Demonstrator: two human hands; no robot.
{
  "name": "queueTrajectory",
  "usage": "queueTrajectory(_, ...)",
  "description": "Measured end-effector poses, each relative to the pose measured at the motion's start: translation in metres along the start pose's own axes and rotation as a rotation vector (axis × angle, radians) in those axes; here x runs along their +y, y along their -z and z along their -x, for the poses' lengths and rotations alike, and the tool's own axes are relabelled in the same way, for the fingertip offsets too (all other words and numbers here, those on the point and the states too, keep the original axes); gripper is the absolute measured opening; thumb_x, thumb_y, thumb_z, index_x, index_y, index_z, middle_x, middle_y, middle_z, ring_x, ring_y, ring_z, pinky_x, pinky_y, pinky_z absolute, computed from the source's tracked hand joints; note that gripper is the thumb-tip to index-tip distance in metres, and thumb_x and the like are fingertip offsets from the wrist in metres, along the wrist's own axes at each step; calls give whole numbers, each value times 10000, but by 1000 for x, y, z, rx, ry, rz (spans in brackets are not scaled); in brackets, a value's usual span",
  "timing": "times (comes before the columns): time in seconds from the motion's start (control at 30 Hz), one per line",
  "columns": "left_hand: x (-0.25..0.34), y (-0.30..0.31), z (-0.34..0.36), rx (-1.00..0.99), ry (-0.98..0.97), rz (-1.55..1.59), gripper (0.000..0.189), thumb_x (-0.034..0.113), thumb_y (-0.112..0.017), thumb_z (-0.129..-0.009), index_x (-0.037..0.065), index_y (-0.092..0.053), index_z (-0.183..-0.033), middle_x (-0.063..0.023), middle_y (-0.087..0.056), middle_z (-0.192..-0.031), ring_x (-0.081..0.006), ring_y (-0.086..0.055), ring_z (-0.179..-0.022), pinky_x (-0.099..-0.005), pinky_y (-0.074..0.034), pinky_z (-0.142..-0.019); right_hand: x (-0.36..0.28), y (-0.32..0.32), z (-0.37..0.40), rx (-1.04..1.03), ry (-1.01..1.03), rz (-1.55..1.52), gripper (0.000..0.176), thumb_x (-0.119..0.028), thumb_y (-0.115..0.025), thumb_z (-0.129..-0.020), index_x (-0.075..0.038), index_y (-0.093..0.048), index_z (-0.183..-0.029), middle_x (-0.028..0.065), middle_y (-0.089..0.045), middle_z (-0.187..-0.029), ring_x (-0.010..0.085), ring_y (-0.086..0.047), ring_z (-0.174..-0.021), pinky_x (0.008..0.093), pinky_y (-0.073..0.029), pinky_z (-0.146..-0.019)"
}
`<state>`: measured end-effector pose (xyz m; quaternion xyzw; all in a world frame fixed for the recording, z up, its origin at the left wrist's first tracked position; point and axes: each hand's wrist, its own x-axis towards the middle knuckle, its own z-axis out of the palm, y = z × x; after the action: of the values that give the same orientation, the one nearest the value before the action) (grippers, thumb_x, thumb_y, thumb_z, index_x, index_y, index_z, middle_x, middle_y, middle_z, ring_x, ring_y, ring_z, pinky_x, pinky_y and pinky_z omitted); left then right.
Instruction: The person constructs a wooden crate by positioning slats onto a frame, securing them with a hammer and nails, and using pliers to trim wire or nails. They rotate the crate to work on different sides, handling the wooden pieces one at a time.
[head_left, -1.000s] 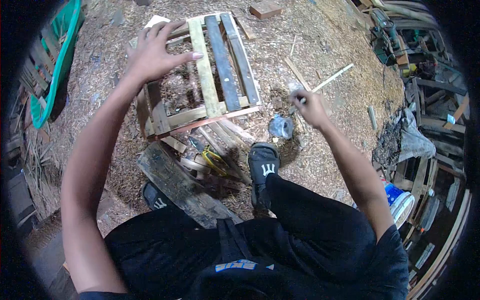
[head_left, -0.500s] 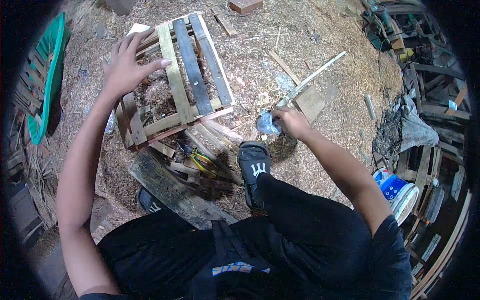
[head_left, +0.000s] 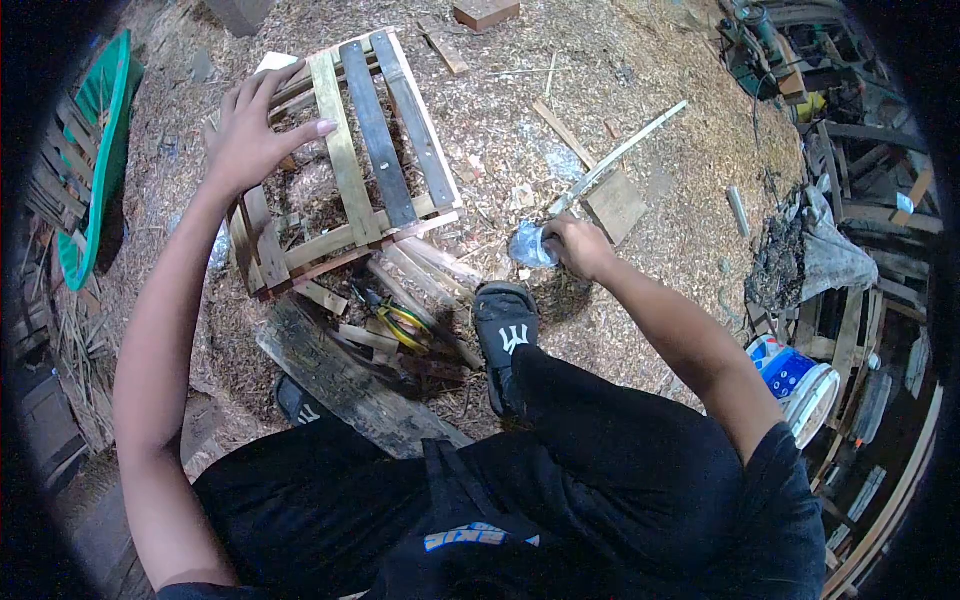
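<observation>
A slatted wooden crate (head_left: 348, 150) rests tilted on the wood-chip ground, with pale and dark grey slats. Over its left side lies my left hand (head_left: 250, 135), fingers spread, the thumb reaching to a pale slat. My right hand (head_left: 582, 246) is closed at the edge of a clear bluish plastic bag (head_left: 531, 245) on the ground, right of the crate. What is inside the bag is too small to tell. Beside the right hand are a square wood piece (head_left: 615, 207) and a long thin strip (head_left: 640, 145).
Yellow-handled pliers (head_left: 402, 328) lie among wood scraps below the crate. A weathered plank (head_left: 350, 375) crosses near my legs. A sandalled foot (head_left: 507, 335) is close to the bag. At the right stands a blue and white bucket (head_left: 795, 385); a green tub (head_left: 108, 160) is at the left.
The whole view has shifted very slightly. Otherwise my left hand stays on the crate and my right hand remains at the plastic bag.
</observation>
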<state>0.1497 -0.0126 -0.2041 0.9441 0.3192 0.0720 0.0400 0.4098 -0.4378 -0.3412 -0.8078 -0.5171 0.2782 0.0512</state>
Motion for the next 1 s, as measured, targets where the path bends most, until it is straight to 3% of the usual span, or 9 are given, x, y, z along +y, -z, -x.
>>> queueTrajectory(0.27, 4, 4, 3, -8, 7, -5, 938, 672, -778, -778, 227, -472, -1544, -149, -441, -1589, -381, -343, -1496, -577, -303, -1216, 7, 9, 6, 77, 90, -202, 167, -117, -690, -927, -56, -699, -1082, 175, -725, -1017, 385, -695, -967, 468, -536, -868)
queueTrajectory(0.33, 1, 0, 1, 13, -8, 4, 931, 676, -773, -781, 229, -474, -1541, -151, -443, -1586, -380, -350, -1491, -579, -303, -1213, -2, 22, 10, -55, -136, -464, 125, -134, -702, -945, -23, -723, -999, 154, -743, -944, 293, -701, -907, 418, -528, -837)
queueTrajectory(0.37, -1, -1, 1, 12, -7, 4, 931, 676, -773, -781, 229, -474, -1541, -151, -443, -1586, -380, -350, -1491, -579, -303, -1213, -1, 22, 10, -57, -136, -463, 125, -134, -702, -945, -23, -723, -999, 154, -743, -944, 293, -701, -907, 418, -528, -837)
queueTrajectory(0.43, -4, -3, 0, 19, -33, 1, 932, 684, -768, -783, 235, -470, -1544, -149, -441, -1589, -379, -345, -1496, -585, -295, -1214, 6, 20, 12, -34, -133, -683, 166, -162, -710, -971, -7, -739, -922, 105, -752, -916, 193, -667, -872, 363, -517, -822)
queueTrajectory(0.57, -5, -4, 0, 26, -42, 22, 938, 683, -771, -784, 234, -465, -1548, -149, -439, -1591, -386, -339, -1501, -580, -289, -1220, 17, 18, 13, -27, -140, -754, 187, -175, -710, -988, -17, -748, -895, 61, -743, -901, 159, -649, -876, 339, -507, -827)
queueTrajectory(0.63, -3, -3, 1, 24, 7, -32, 1002, 798, -750, -704, 336, -473, -1549, -113, -450, -1589, -346, -332, -1513, -688, -297, -1155, 13, 24, 14, -129, -221, -880, 168, -160, -703, -995, -17, -746, -919, 58, -742, -890, 154, -653, -812, 317, -523, -765)
queueTrajectory(0.73, -15, -16, -4, 83, -42, 4, 1004, 810, -739, -705, 343, -468, -1551, -109, -442, -1598, -346, -332, -1515, -707, -290, -1143, 9, 30, 13, -211, -353, -971, 168, -157, -700, -998, -1, -736, -949, 65, -738, -875, 134, -653, -741, 288, -530, -664)
queueTrajectory(0.83, -19, -20, -5, 71, -31, -25, 1012, 820, -732, -703, 345, -461, -1554, -110, -435, -1607, -348, -336, -1515, -706, -294, -1140, 13, 25, 11, -211, -318, -994, 157, -142, -716, -988, 13, -725, -973, 73, -734, -863, 111, -652, -695, 259, -517, -584)
queueTrajectory(1.0, -16, -18, -5, 41, -45, 29, 1017, 827, -728, -700, 343, -461, -1554, -124, -420, -1618, -372, -333, -1513, -724, -306, -1135, 13, 24, 12, -232, -344, -891, 155, -143, -776, -948, 3, -724, -945, 58, -726, -832, 97, -651, -692, 250, -516, -581)
